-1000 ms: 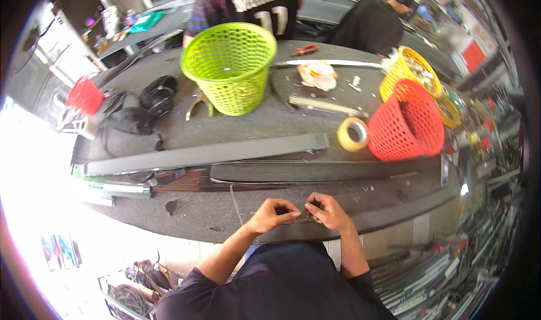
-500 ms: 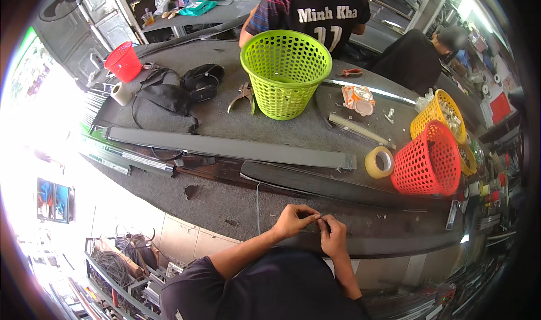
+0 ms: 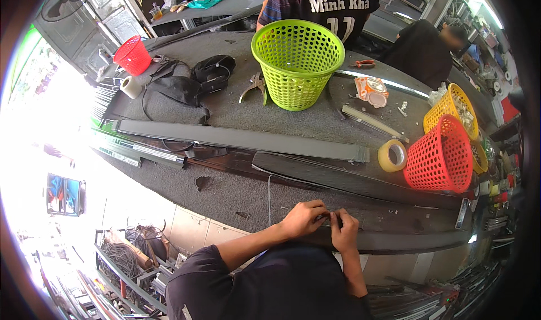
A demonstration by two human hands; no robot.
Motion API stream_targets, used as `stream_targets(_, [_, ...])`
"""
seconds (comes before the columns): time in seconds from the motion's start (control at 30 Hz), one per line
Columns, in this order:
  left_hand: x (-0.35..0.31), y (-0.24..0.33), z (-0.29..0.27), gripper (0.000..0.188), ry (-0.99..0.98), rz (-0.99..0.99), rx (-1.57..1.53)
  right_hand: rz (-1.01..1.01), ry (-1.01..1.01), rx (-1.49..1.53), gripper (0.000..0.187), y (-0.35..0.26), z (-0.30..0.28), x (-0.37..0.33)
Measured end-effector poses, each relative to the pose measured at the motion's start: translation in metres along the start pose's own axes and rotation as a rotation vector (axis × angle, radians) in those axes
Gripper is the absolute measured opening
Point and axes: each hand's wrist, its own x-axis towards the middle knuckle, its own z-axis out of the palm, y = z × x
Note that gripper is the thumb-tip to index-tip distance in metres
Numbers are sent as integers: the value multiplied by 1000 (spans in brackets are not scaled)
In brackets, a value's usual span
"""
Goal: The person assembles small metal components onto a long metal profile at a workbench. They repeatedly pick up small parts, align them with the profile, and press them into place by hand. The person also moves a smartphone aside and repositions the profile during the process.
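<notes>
My left hand (image 3: 306, 218) and my right hand (image 3: 344, 230) meet at the near edge of the worktable, fingertips pinched close together. Something small and dark seems to be between them, too little to make out. Beyond them lies a bundle of long dark strips (image 3: 315, 176), and behind that a long grey flat strip (image 3: 242, 140). A thin grey cord (image 3: 269, 199) hangs over the bundle, left of my hands. To their right and farther off, a roll of yellowish tape (image 3: 392, 155) stands beside a red perforated basket (image 3: 437, 159).
A tall green basket (image 3: 297, 66) stands mid-table, with pliers (image 3: 256, 89) beside it. A black bag (image 3: 180, 89) and a white roll (image 3: 131, 87) lie left. A yellow basket (image 3: 451, 111) holds small parts. Two people, one in a printed shirt (image 3: 338, 10), sit beyond the table.
The whole view has shifted, so the table's things appear slightly farther right and higher. My hands remain together; the left fingers now curl more closely over the pinch.
</notes>
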Motion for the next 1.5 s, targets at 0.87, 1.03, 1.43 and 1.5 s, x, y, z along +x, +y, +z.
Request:
stream_targets(0.87, [12, -21, -8, 23, -169, -495, -403, -36, -118, 60, 25, -4, -21, 20])
stream_targets(1.03, [20, -21, -17, 25, -326, -585, -536, -399, -68, -66, 27, -4, -30, 28])
stream_targets(1.43, [23, 2, -7, 18, -134, -331, -158, -35, -127, 8, 22, 7, -29, 23])
stream_targets(1.5, [21, 8, -5, 16, -92, -161, -98, 228, -233, 137, 24, 10, -31, 21])
